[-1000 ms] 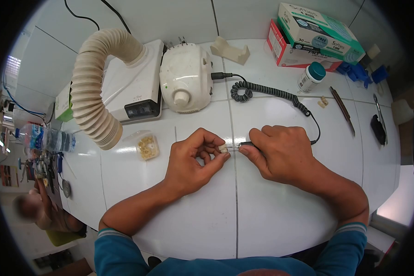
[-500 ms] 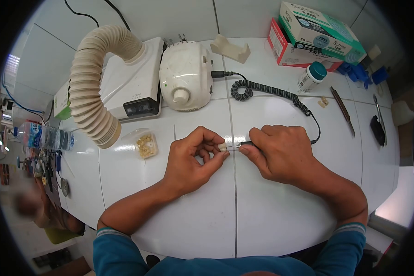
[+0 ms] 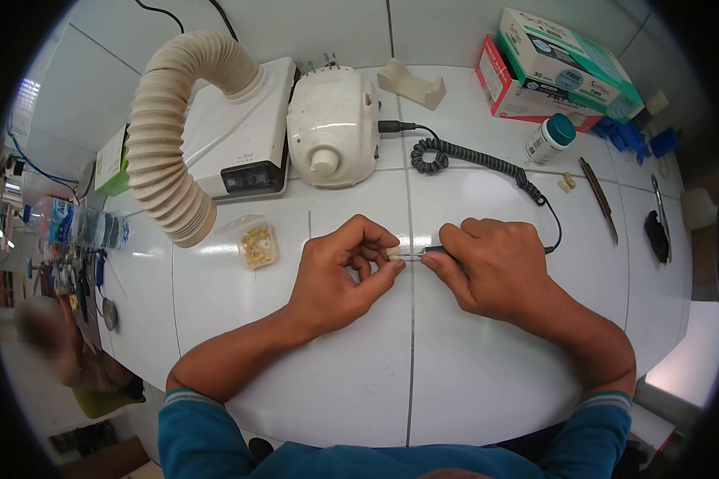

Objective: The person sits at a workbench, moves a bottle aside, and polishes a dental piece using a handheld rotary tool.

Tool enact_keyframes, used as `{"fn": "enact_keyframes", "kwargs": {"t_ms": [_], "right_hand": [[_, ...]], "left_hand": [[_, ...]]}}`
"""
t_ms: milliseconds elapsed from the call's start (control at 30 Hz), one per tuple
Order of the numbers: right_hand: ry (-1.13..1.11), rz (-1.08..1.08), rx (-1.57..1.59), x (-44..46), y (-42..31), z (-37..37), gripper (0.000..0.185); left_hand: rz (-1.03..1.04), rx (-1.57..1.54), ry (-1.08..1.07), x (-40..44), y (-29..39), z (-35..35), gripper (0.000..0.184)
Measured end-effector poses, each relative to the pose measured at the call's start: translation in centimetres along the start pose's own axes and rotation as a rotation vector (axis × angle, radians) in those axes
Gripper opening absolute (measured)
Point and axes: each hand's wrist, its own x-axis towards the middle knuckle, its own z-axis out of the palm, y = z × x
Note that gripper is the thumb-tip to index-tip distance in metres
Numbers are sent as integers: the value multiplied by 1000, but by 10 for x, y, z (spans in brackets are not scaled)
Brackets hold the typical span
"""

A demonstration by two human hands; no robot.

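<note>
Between the thumb and fingers of my left hand (image 3: 339, 275) is a small cream-coloured piece (image 3: 393, 252). My right hand (image 3: 495, 267) grips a dark rotary handpiece (image 3: 434, 250), mostly hidden by the fingers. Its thin metal tip (image 3: 410, 256) points left and meets the small piece, or comes very close; which one is too small to tell. A coiled black cord (image 3: 487, 160) links the handpiece to the white control unit (image 3: 333, 128) behind my hands. Left of my left hand, an open clear container (image 3: 273, 257) holds several yellowish pieces.
A ribbed hose (image 3: 156, 136) arches from a white box-shaped machine (image 3: 256, 128) at back left. Stacked boxes (image 3: 567, 64), a white bottle (image 3: 550, 140), a brown tool (image 3: 598, 198) and small cream pieces (image 3: 566, 183) lie right. A water bottle (image 3: 76, 223) and a seated person (image 3: 80, 343) are far left.
The camera view has shifted slightly, so the machines and boxes appear a little further right. Both hands keep the same grips and stay close together.
</note>
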Motion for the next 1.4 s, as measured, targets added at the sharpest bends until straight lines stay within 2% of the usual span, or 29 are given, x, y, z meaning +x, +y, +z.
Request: {"fn": "enact_keyframes", "kwargs": {"t_ms": [933, 1400], "right_hand": [[57, -21, -8, 0, -1, 3, 39], [6, -2, -13, 1, 0, 1, 44]], "left_hand": [[-84, -25, -23, 1, 1, -2, 25], [-83, -41, -20, 0, -1, -1, 25]]}}
